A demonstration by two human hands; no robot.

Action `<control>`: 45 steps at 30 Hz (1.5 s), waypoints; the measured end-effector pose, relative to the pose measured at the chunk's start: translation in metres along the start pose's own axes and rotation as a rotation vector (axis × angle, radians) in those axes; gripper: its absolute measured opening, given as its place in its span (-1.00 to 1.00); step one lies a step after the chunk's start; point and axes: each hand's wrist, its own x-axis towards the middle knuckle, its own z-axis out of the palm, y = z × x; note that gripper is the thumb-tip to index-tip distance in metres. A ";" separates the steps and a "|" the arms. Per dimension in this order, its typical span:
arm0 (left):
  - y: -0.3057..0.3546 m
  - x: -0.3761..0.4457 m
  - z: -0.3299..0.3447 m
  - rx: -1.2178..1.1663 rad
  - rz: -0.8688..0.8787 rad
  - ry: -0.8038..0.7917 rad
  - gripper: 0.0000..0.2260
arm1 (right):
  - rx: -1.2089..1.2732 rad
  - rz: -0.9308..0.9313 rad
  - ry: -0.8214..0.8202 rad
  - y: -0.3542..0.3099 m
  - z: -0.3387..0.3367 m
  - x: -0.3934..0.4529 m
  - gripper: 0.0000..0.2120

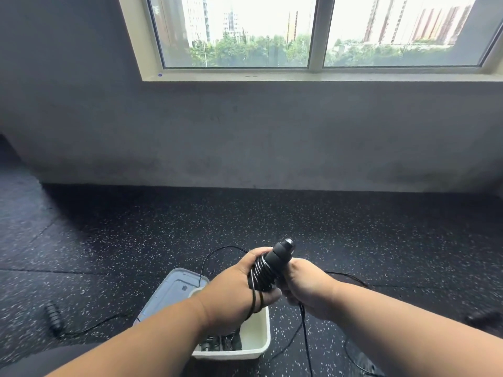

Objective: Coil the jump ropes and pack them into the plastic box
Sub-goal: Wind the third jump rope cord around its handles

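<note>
My left hand (234,289) grips black jump rope handles (275,259) with thin black cord (258,273) wound several times around them. My right hand (304,287) is curled around the cord just right of the handles; loose cord hangs down from it to the floor. Below my hands stands the white plastic box (255,338), open, with dark coiled rope (220,344) lying in its bottom. More cord loops over the floor behind the box.
The box's translucent lid (174,292) leans at the box's left side. Another black rope handle (53,318) lies on the speckled rubber floor at the left, one more dark handle (481,318) at the right. A grey wall with a window is ahead.
</note>
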 end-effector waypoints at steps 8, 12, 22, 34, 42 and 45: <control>-0.007 0.016 -0.043 0.816 -0.190 0.141 -0.42 | -0.969 -0.178 0.031 -0.024 0.008 -0.018 -0.70; -0.008 0.011 -0.026 1.014 -0.117 -0.017 -0.40 | -1.290 -0.387 -0.033 -0.045 -0.004 -0.029 -0.77; 0.010 -0.001 0.003 0.856 0.136 -0.209 -0.39 | -0.684 -0.189 -0.231 -0.044 -0.051 -0.008 -0.76; 0.020 -0.011 -0.006 0.350 0.109 -0.156 -0.34 | 0.192 -0.037 -0.377 -0.021 -0.051 0.003 -0.80; 0.016 -0.010 0.004 0.022 0.110 -0.117 -0.30 | 0.327 0.118 -0.396 0.005 -0.038 0.009 -0.57; 0.009 -0.001 -0.003 0.016 0.073 0.032 -0.31 | 0.157 0.103 -0.235 0.004 -0.033 0.007 -0.65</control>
